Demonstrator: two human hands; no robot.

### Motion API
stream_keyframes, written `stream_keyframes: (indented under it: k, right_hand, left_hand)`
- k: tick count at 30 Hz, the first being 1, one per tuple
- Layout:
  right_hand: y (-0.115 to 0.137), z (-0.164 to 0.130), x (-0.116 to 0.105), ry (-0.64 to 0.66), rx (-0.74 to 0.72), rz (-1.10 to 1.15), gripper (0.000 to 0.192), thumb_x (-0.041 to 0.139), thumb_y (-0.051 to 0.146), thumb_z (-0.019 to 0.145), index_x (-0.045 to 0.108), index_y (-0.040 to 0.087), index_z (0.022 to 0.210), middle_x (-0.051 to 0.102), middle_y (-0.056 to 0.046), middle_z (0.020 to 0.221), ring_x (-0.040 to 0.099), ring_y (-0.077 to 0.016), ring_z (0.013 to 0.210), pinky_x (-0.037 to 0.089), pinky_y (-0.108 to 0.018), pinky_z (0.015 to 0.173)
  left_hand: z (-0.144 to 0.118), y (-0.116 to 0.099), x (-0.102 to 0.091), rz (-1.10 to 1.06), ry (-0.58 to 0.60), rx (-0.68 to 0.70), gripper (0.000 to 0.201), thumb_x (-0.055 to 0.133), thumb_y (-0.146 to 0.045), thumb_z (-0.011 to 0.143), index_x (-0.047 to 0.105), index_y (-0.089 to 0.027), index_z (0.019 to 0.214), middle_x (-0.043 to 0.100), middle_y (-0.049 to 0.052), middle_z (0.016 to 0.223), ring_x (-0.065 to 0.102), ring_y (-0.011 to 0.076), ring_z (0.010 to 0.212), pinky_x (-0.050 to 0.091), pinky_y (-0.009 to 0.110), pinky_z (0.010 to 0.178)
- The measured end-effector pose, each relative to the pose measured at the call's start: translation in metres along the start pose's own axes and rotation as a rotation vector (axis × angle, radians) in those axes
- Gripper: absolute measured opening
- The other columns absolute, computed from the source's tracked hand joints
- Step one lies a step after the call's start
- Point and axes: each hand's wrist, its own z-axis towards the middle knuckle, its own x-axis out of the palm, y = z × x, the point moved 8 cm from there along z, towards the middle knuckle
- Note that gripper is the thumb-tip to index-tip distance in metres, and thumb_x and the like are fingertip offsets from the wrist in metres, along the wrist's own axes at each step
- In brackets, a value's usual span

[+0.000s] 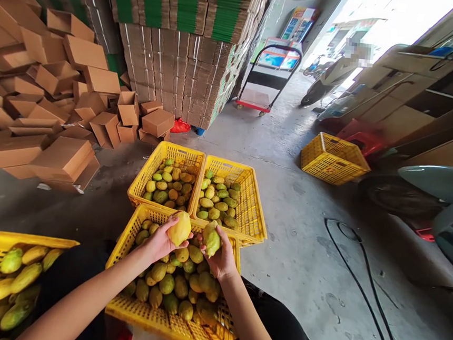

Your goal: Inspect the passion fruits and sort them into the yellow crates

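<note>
Over the nearest yellow crate (145, 321), my left hand (160, 242) is closed around a yellow papaya (180, 228). A greener, yellow-tinged papaya (211, 238) is gripped in my right hand (223, 258), a short way to the right. The two fruits are apart from each other. Below both hands, the crate holds many green and yellowish papayas (180, 286). Just beyond it stand two more yellow crates, a left one (134, 193) and a right one (255, 207), each with smaller-looking fruit inside.
Another crate (61, 242) with long papayas stands at my left. Cardboard boxes (63, 158) lie heaped at the back left, beside tall stacks of flattened cartons (164, 69). A hand trolley (259, 96), a yellow crate (326, 163) and a black hose (353, 281) are farther right.
</note>
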Motion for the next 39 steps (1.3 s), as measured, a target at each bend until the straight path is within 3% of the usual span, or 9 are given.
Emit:
stream_keyframes:
  k: [5, 9, 12, 15, 21, 26, 32, 36, 39]
  right_hand:
    - [0.006, 0.0, 0.002, 0.067, -0.023, 0.047, 0.028, 0.062, 0.034, 0.073, 0.063, 0.021, 0.097, 0.069, -0.003, 0.086, 0.066, -0.0202, 0.075, 0.055, -0.031, 0.058]
    - [0.002, 0.002, 0.003, 0.087, 0.007, 0.026, 0.027, 0.063, 0.03, 0.069, 0.064, 0.018, 0.093, 0.07, -0.006, 0.092, 0.067, -0.0226, 0.081, 0.056, -0.035, 0.066]
    - [0.002, 0.002, 0.003, 0.062, -0.016, -0.01, 0.022, 0.067, 0.029, 0.071, 0.064, 0.017, 0.09, 0.07, -0.005, 0.087, 0.066, -0.0192, 0.077, 0.056, -0.03, 0.064]
    - [0.002, 0.002, 0.004, 0.072, -0.027, -0.039, 0.024, 0.07, 0.031, 0.073, 0.062, 0.019, 0.091, 0.068, -0.003, 0.081, 0.064, -0.015, 0.067, 0.053, -0.024, 0.056]
    - [0.001, 0.0, 0.006, 0.096, -0.025, -0.036, 0.028, 0.071, 0.043, 0.074, 0.059, 0.023, 0.091, 0.065, -0.001, 0.074, 0.057, -0.012, 0.055, 0.043, -0.02, 0.043]
    - [0.004, 0.002, 0.004, 0.091, -0.018, -0.001, 0.029, 0.063, 0.047, 0.077, 0.063, 0.022, 0.093, 0.068, -0.003, 0.08, 0.064, -0.0181, 0.068, 0.05, -0.028, 0.053]
    - [0.01, 0.004, 0.008, 0.173, -0.061, -0.02, 0.031, 0.061, 0.028, 0.071, 0.064, 0.023, 0.101, 0.07, -0.004, 0.093, 0.065, -0.0239, 0.089, 0.055, -0.036, 0.07]
    - [0.005, 0.004, 0.004, 0.123, -0.048, -0.05, 0.025, 0.065, 0.033, 0.075, 0.064, 0.022, 0.098, 0.069, -0.003, 0.088, 0.065, -0.0184, 0.077, 0.053, -0.026, 0.055]
    - [-0.004, 0.002, 0.006, 0.13, 0.016, -0.044, 0.023, 0.068, 0.034, 0.076, 0.063, 0.02, 0.093, 0.064, -0.001, 0.075, 0.057, -0.0102, 0.057, 0.035, -0.013, 0.035]
  left_hand:
    - [-0.003, 0.0, 0.003, -0.033, -0.008, -0.039, 0.037, 0.044, -0.034, 0.091, 0.052, -0.013, 0.121, 0.067, 0.012, 0.09, 0.068, 0.0273, 0.082, 0.055, 0.04, 0.068]
    - [-0.005, 0.001, 0.012, -0.101, 0.046, -0.047, 0.037, 0.038, -0.032, 0.093, 0.056, -0.007, 0.115, 0.066, 0.018, 0.102, 0.066, 0.0298, 0.093, 0.054, 0.042, 0.076]
    - [-0.005, 0.0, 0.015, -0.118, 0.057, -0.041, 0.039, 0.037, -0.033, 0.095, 0.056, -0.006, 0.116, 0.065, 0.019, 0.108, 0.066, 0.0282, 0.095, 0.055, 0.035, 0.072]
    - [-0.003, -0.002, 0.009, -0.096, 0.024, -0.04, 0.037, 0.041, -0.036, 0.094, 0.058, -0.008, 0.11, 0.066, 0.017, 0.098, 0.067, 0.0235, 0.083, 0.053, 0.025, 0.057]
    - [-0.002, -0.002, 0.006, -0.026, 0.058, -0.065, 0.036, 0.047, -0.04, 0.091, 0.059, -0.01, 0.105, 0.065, 0.012, 0.084, 0.064, 0.0195, 0.066, 0.052, 0.025, 0.05]
    - [-0.005, -0.004, 0.014, -0.073, 0.107, -0.043, 0.036, 0.043, -0.035, 0.091, 0.057, -0.011, 0.114, 0.066, 0.016, 0.098, 0.067, 0.0257, 0.079, 0.052, 0.03, 0.057]
    - [-0.006, -0.009, 0.015, -0.143, 0.078, -0.013, 0.036, 0.042, -0.032, 0.091, 0.058, -0.007, 0.112, 0.062, 0.021, 0.113, 0.064, 0.0306, 0.1, 0.055, 0.037, 0.073]
    - [-0.002, -0.01, 0.012, -0.097, 0.081, -0.017, 0.036, 0.044, -0.038, 0.092, 0.061, -0.01, 0.108, 0.065, 0.017, 0.104, 0.067, 0.0217, 0.078, 0.05, 0.021, 0.049]
    - [0.001, -0.008, 0.007, -0.028, 0.083, -0.027, 0.035, 0.048, -0.042, 0.09, 0.062, -0.011, 0.097, 0.066, 0.014, 0.092, 0.063, 0.0167, 0.061, 0.039, 0.016, 0.036]
